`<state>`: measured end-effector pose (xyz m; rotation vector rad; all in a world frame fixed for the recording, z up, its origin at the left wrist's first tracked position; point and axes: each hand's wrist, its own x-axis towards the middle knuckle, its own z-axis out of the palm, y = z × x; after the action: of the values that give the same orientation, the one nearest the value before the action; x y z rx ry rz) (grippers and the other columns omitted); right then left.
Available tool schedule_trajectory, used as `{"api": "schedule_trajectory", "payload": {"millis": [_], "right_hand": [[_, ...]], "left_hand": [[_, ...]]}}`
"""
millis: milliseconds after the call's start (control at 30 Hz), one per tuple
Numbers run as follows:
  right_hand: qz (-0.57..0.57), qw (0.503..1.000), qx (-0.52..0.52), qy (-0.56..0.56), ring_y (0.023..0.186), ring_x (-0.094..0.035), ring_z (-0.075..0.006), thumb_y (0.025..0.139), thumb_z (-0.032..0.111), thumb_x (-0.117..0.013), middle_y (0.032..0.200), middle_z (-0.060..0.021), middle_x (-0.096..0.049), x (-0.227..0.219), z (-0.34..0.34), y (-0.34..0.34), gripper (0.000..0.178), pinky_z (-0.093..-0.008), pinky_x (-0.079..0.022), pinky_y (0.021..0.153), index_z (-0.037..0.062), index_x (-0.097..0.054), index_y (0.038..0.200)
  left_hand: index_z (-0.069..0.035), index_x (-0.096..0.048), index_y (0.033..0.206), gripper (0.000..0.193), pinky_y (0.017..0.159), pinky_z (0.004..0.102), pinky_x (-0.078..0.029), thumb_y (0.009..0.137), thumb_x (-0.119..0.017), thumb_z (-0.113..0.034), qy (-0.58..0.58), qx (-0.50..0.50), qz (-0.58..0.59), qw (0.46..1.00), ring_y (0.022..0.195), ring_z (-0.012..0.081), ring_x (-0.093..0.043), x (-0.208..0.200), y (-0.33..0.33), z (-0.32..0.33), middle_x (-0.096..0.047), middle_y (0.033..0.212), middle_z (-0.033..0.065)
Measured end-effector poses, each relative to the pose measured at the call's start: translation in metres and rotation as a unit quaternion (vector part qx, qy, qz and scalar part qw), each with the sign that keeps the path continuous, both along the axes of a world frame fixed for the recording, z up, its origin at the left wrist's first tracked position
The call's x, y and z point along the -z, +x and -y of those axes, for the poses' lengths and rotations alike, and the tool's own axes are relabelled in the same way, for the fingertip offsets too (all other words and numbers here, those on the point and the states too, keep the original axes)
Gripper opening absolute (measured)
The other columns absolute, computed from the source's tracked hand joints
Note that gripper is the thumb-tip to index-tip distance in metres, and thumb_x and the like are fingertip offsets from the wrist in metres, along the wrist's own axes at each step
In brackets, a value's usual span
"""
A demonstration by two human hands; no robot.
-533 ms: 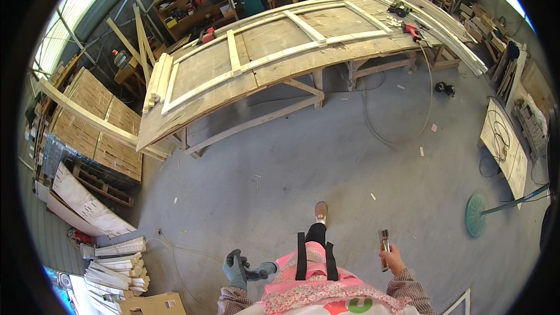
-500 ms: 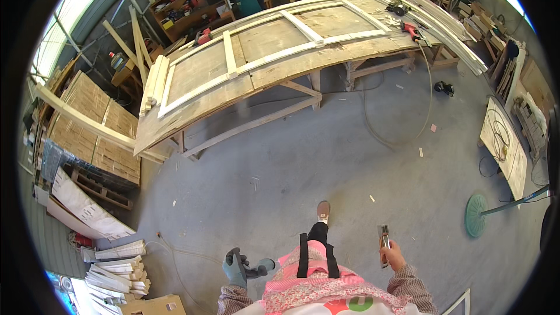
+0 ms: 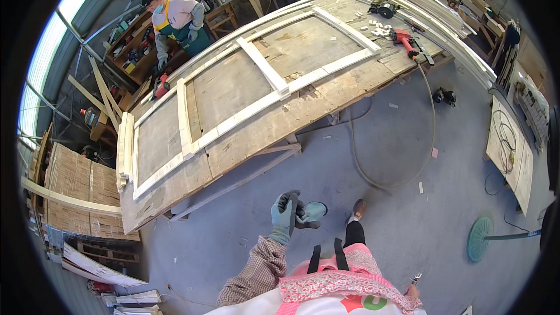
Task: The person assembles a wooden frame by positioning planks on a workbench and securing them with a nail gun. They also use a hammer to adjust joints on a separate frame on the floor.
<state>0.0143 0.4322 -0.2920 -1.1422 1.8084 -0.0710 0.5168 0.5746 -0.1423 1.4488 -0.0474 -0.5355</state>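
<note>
My left hand (image 3: 284,214) wears a blue-green work glove with dark grey fingers. Its fingers are closed on a second, loose glove (image 3: 315,210) of the same colours, which sticks out to the right. Low at the right is my bare right hand (image 3: 413,292), mostly cut off by my apron. From it pokes the silvery end of a narrow metal object (image 3: 416,278); its exact kind does not show. Ahead, beyond both hands, a long white wooden frame (image 3: 233,121) with crossbars lies on a plywood workbench (image 3: 245,154).
A red nail gun (image 3: 402,39) with a hose (image 3: 356,157) sits on the bench's right part, beside small white blocks. Another person (image 3: 178,23) stands behind the bench, near a red tool (image 3: 162,86). A round green base with a pole (image 3: 479,239) stands at right.
I have come nearer the workbench. My left hand has risen and moved right with the loose glove. My right hand has dropped toward the lower edge. The other person shows more fully.
</note>
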Motion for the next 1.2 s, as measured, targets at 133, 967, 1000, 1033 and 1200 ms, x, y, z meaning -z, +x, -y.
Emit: {"api": "schedule_trajectory", "payload": {"millis": [133, 967, 1000, 1033, 1200], "right_hand": [[0.048, 0.994, 0.098, 0.012, 0.044, -0.042, -0.0116, 0.069, 0.016, -0.054, 0.052, 0.0009, -0.043, -0.022, 0.118, 0.102, 0.012, -0.0282, -0.032, 0.041, 0.0076, -0.048, 0.062], [0.47, 0.825, -0.212, 0.231, 0.109, -0.046, -0.0167, 0.092, 0.032, -0.044, 0.121, -0.0082, -0.046, -0.151, 0.629, 0.711, 0.047, -0.0301, -0.037, 0.094, 0.007, -0.035, 0.131], [0.529, 0.804, -0.171, 0.212, 0.106, -0.048, -0.0139, 0.091, 0.029, -0.048, 0.119, -0.0073, -0.048, -0.157, 0.626, 0.708, 0.048, -0.0283, -0.04, 0.09, 0.0059, -0.035, 0.131], [0.523, 0.815, -0.177, 0.177, 0.101, -0.05, -0.0123, 0.09, 0.028, -0.05, 0.115, -0.0061, -0.051, -0.168, 0.629, 0.711, 0.046, -0.0268, -0.041, 0.086, 0.0046, -0.038, 0.128], [0.437, 0.865, -0.171, 0.18, 0.073, -0.052, -0.0044, 0.085, 0.02, -0.06, 0.079, 0.0037, -0.059, -0.179, 0.663, 0.687, 0.023, -0.0193, -0.043, 0.065, -0.0005, -0.062, 0.095]], "left_hand": [[-0.003, -0.058, 0.099, 0.029, 0.044, 0.0219, -0.041, 0.084, -0.06, -0.028, -0.005, -0.026, -0.076, 0.997, 0.049, 0.01, -0.049, -0.007, 0.044, 0.102, -0.055, 0.065, 0.0027], [-0.005, -0.055, 0.109, 0.038, 0.05, 0.0218, -0.044, 0.087, -0.052, -0.036, -0.277, -0.022, -0.441, 0.853, 0.054, 0.0078, -0.05, -0.013, 0.359, 0.577, -0.051, 0.062, -0.0038], [-0.006, -0.055, 0.111, 0.037, 0.051, 0.023, -0.044, 0.087, -0.054, -0.035, -0.292, 0.02, -0.478, 0.828, 0.053, 0.0082, -0.05, -0.01, 0.358, 0.598, -0.051, 0.062, -0.0036], [-0.006, -0.054, 0.111, 0.041, 0.048, 0.0214, -0.044, 0.089, -0.047, -0.039, -0.304, 0.065, -0.493, 0.813, 0.054, 0.0083, -0.052, -0.006, 0.357, 0.613, -0.056, 0.066, -0.0012], [-0.006, -0.052, 0.114, 0.041, 0.051, 0.0236, -0.046, 0.09, -0.046, -0.039, -0.386, 0.132, -0.57, 0.713, 0.056, 0.0118, -0.054, 0.007, 0.349, 0.675, -0.059, 0.077, 0.0023]]}}
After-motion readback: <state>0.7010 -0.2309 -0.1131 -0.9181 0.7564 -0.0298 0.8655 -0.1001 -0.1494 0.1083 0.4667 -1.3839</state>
